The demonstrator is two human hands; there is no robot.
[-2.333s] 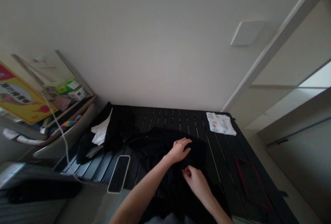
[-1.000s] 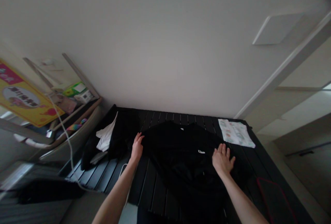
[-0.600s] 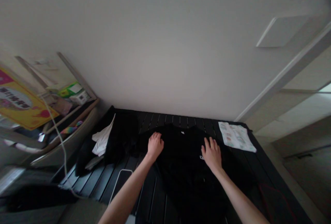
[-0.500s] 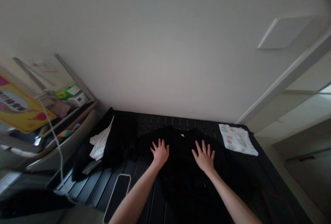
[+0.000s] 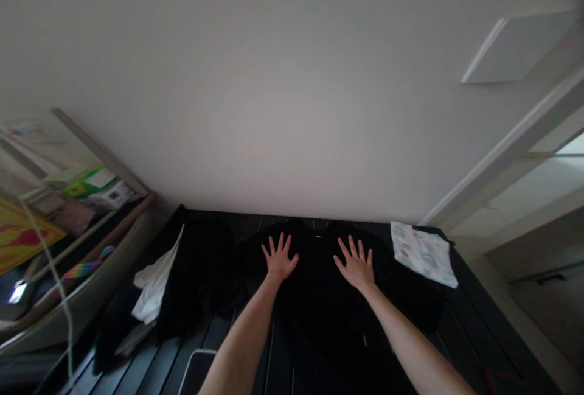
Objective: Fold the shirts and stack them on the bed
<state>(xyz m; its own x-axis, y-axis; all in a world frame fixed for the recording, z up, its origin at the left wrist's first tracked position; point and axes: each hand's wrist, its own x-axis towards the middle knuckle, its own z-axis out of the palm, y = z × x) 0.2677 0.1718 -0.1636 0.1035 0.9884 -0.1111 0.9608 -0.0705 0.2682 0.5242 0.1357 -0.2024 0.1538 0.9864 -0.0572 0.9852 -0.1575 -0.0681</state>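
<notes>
A black garment (image 5: 319,297) lies spread on a black slatted table (image 5: 460,316). My left hand (image 5: 279,259) rests flat on the garment's far part, fingers spread. To its right, my right hand (image 5: 356,264) also lies flat on the cloth with its fingers apart. Both forearms reach in from the bottom edge. Neither hand holds anything.
A pile of black and white clothes (image 5: 155,285) lies at the table's left. A phone (image 5: 194,374) sits near the front edge. A patterned white cloth (image 5: 422,253) lies at the far right. Cluttered shelves with boxes (image 5: 95,185) and a white cable (image 5: 57,297) stand left. A white wall is behind.
Both hands moved from bunching the garment to spreading it, then slid inward and forward to lie flat with fingers spread. The view has tilted up and shifted slightly.
</notes>
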